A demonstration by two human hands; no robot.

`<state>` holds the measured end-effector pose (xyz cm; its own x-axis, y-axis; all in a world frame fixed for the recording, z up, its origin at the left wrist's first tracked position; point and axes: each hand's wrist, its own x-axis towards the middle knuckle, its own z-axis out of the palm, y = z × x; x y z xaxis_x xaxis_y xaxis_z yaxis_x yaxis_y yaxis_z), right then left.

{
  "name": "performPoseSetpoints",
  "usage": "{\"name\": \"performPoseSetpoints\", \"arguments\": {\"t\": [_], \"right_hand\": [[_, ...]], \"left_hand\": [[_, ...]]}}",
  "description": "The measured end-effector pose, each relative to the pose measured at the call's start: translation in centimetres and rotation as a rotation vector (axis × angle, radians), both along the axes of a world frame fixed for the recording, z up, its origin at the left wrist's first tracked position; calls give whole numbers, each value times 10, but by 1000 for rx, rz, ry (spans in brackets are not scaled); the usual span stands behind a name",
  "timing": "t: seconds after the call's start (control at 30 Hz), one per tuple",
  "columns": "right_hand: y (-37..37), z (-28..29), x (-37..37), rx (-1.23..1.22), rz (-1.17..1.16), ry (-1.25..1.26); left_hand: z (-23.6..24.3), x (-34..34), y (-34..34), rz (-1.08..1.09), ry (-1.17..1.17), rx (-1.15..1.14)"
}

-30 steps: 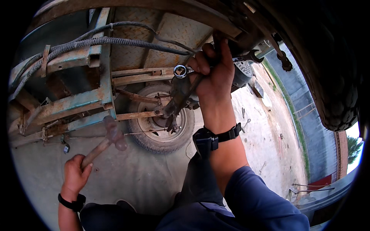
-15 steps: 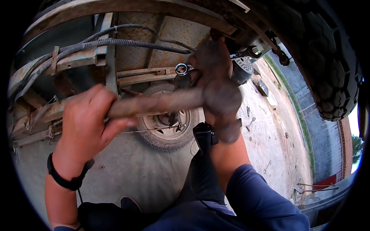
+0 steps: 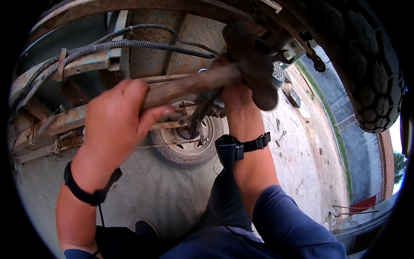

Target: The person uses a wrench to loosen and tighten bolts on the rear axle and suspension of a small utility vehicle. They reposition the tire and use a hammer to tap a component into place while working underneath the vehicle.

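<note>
My left hand (image 3: 113, 123) is wrapped round the wooden handle of a heavy sledgehammer (image 3: 194, 85). Its dark, rusty head hangs in front of my right hand (image 3: 236, 91) and hides most of those fingers. Behind the head, my right hand is closed on a combination wrench. The wrench's open jaw (image 3: 281, 56) shows right of the hammer head, and a sliver of its ring end shows left of the handle. The part that the wrench meets is hidden under the hammer and hand.
A rusty vehicle frame (image 3: 82, 64) with a ribbed hose (image 3: 142, 45) spans the upper left. One wheel (image 3: 183, 157) lies below the hands, and a large treaded tyre (image 3: 366, 86) looms at upper right. Loose tools, among them a wrench (image 3: 281, 138), lie on the concrete at right.
The hammer has swung up and away, its head now over my right hand rather than over the wrist. My left hand has moved right and slightly up. My right forearm has barely shifted.
</note>
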<state>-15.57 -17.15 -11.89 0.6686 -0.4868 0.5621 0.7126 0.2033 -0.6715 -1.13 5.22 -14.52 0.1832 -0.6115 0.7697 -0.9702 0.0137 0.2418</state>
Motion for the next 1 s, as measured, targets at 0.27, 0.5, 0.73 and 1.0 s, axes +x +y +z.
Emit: {"name": "performPoseSetpoints", "arguments": {"t": [0.27, 0.5, 0.73, 1.0], "right_hand": [[-3, -3, 8, 297, -253, 80], [4, 2, 2, 189, -76, -37], [-25, -2, 2, -3, 195, -53], [25, 16, 15, 256, -333, 186]], "left_hand": [[9, 2, -8, 3, -18, -61], [8, -1, 3, -27, -32, -10], [-5, -17, 8, -267, 282, 115], [-2, -20, 35, -476, 1016, 393]]}}
